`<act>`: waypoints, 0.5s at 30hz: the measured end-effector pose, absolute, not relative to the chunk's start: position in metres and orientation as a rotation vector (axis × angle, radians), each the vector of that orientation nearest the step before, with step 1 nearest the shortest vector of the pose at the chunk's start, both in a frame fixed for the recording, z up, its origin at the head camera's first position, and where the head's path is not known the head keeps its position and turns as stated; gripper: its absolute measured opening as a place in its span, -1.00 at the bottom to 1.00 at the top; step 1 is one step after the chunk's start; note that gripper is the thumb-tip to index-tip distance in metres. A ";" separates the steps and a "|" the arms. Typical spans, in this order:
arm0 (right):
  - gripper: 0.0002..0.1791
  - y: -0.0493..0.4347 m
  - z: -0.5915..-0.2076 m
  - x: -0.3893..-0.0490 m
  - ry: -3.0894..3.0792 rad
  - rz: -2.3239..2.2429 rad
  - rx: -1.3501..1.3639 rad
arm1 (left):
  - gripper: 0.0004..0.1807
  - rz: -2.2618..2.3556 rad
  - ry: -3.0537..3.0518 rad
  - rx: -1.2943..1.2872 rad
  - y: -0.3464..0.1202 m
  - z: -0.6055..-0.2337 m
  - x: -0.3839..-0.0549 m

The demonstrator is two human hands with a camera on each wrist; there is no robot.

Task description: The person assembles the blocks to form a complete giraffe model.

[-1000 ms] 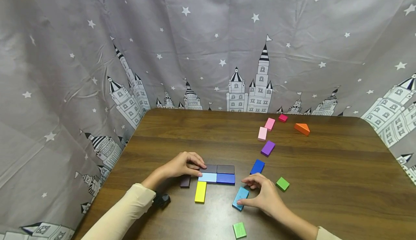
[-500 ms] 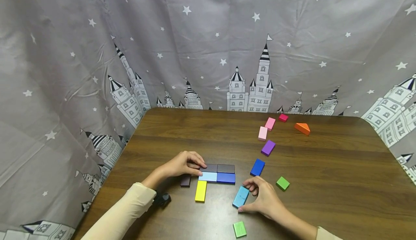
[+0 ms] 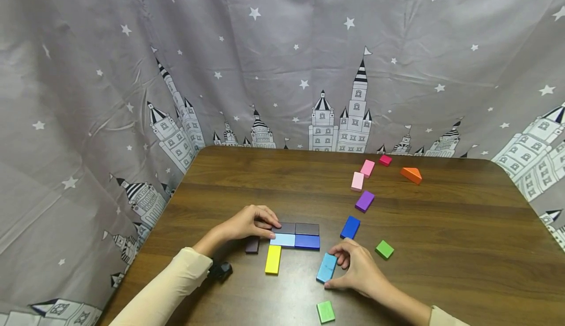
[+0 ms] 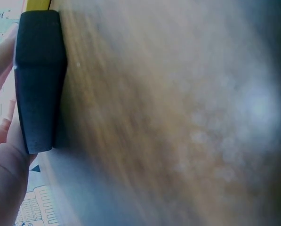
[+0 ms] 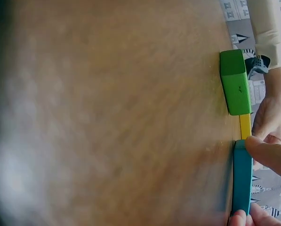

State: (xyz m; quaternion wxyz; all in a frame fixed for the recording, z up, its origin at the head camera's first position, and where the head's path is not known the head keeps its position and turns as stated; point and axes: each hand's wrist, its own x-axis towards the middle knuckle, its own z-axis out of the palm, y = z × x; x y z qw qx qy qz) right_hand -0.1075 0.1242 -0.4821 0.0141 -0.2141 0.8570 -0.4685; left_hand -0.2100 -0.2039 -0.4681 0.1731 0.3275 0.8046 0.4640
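Right of the yellow block (image 3: pixel 272 260), the person's right hand (image 3: pixel 358 267) pinches the turquoise block (image 3: pixel 326 267) lengthwise, thumb at its near end, fingertips at its far end. Beyond the yellow block and to its left, the left hand (image 3: pixel 248 224) touches the pale blue block (image 3: pixel 284 240) and a dark grey block (image 3: pixel 287 228) with relaxed, loosely bent fingers.

My head camera gives me a wooden table (image 3: pixel 463 228). Left of centre lie two grey blocks (image 3: pixel 307 229), with a pale-blue block (image 3: pixel 284 240) and a blue block (image 3: pixel 307 242) nearer; a yellow block (image 3: pixel 273 260) nearer again, a dark block (image 3: pixel 252 246) leftward. Further right I count a cyan block (image 3: pixel 326 267), two greens (image 3: pixel 325 312), another blue (image 3: pixel 350 227), then, farther, a purple (image 3: pixel 364 201), two pinks (image 3: pixel 367 168), a red (image 3: pixel 385 160), an orange wedge (image 3: pixel 411 174).
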 end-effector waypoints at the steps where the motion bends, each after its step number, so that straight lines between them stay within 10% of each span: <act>1: -0.35 0.124 -0.482 -0.108 2.658 -1.467 -0.680 | -0.74 1.316 2.281 0.930 -0.204 -0.468 -0.210; 15: -0.39 0.116 -0.485 -0.114 2.519 -1.505 -0.892 | -0.74 1.319 2.271 0.933 -0.204 -0.466 -0.209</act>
